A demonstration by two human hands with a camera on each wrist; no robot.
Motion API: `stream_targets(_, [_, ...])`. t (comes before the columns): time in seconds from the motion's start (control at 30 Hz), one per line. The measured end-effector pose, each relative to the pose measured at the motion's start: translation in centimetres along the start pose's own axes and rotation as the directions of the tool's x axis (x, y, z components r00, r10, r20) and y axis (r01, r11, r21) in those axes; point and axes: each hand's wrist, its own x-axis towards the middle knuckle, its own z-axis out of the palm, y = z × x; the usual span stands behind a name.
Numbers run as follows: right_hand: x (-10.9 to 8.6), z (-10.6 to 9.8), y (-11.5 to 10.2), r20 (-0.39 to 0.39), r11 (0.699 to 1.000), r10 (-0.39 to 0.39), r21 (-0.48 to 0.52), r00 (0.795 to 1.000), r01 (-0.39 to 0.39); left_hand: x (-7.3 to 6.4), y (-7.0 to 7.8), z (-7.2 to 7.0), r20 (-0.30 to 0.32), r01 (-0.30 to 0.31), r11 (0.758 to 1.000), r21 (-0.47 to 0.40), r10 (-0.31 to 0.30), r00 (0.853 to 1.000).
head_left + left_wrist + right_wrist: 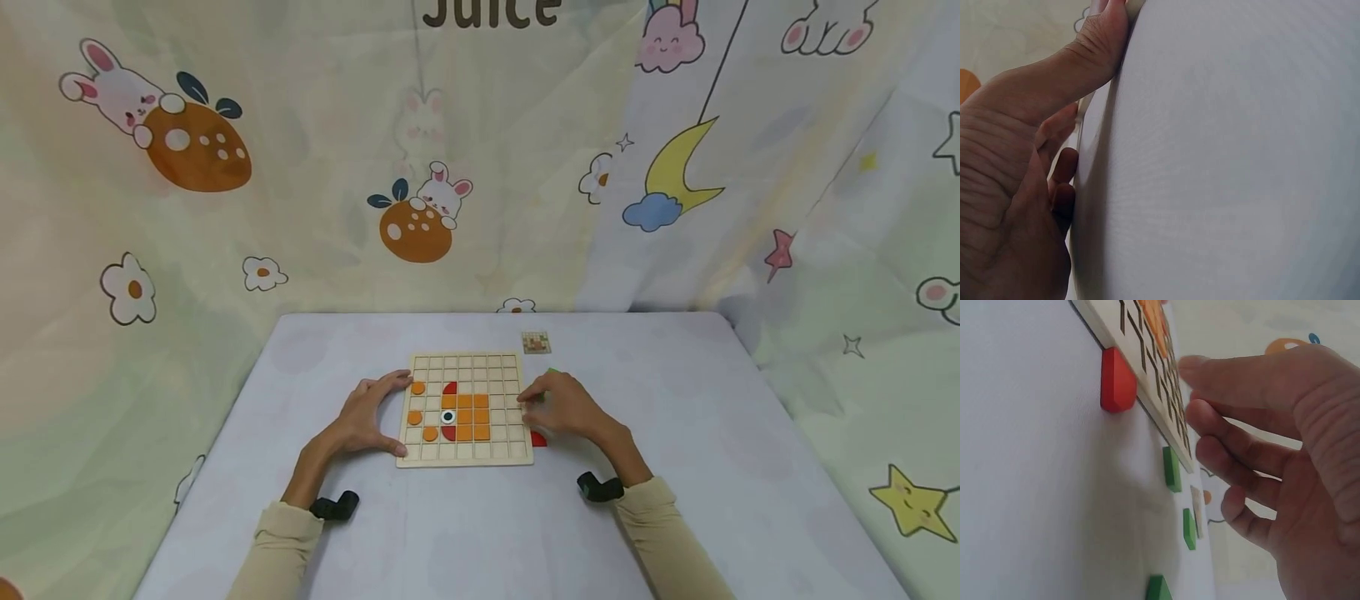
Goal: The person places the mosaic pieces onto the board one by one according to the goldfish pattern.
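A wooden grid board (pixel 510 452) lies on the table with orange squares (pixel 472 417), a white eye piece (pixel 448 417), two curved red pieces (pixel 450 388) and three orange discs (pixel 415 417) on it. My left hand (pixel 363 421) touches the board's left edge, thumb and fingers spread wide. Over the right edge hovers my right hand (pixel 562 404), fingers loosely bent; in the right wrist view nothing shows between thumb and fingers. Beside that edge lie a red piece (pixel 1118 381) and several green pieces (pixel 1172 469), partly hidden by the hand in the head view.
A small patterned card (pixel 536 342) lies behind the board's far right corner. The white-covered table (pixel 465 533) reaches back to a printed cloth (pixel 322 167). Each wrist wears a black camera (pixel 600 487).
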Motion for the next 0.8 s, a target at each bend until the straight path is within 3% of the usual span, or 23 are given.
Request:
stream_targets(0.23, [-2.3,-0.7,-0.3,0.102,0.997,0.079,0.015,0.992,-0.081,-0.1,0.3,-0.1,-0.016,-0.001,1.000,-0.007,0.001,1.000])
stream_targets(0.37, [-3.0,-0.5,-0.4,0.125,0.997,0.071,0.018,0.990,-0.074,-0.3,0.4,0.0,-0.017,-0.010,1.000,-0.012,0.010,1.000])
stream_targets(0.8, [-3.7,0.3,-0.2,0.037,0.996,0.009,-0.092,0.999,-0.006,-0.2,0.2,0.0,-0.059,-0.084,0.996,-0.018,0.082,0.995])
